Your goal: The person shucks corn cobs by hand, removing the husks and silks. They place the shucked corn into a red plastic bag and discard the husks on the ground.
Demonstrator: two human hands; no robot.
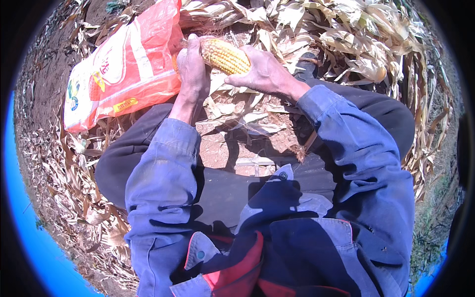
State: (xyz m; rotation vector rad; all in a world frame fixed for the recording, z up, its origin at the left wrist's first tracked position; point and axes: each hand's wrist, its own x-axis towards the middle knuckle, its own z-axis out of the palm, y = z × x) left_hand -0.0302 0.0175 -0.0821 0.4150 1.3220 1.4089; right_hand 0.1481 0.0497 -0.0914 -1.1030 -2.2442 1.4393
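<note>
A husked ear of yellow corn is held between my two hands, above the ground in front of my crossed legs. My left hand grips its left end, thumb up. My right hand is closed around its right end. Just left of my left hand lies a red and white woven plastic sack that bears printing. Part of another orange-yellow ear shows at the sack's edge, partly hidden behind my left hand.
Dry corn husks and stalks are heaped beyond my right hand and down the right side. More dry leaves cover the ground at left. Bare soil with loose husks lies between my legs. A dark shoe shows near my right wrist.
</note>
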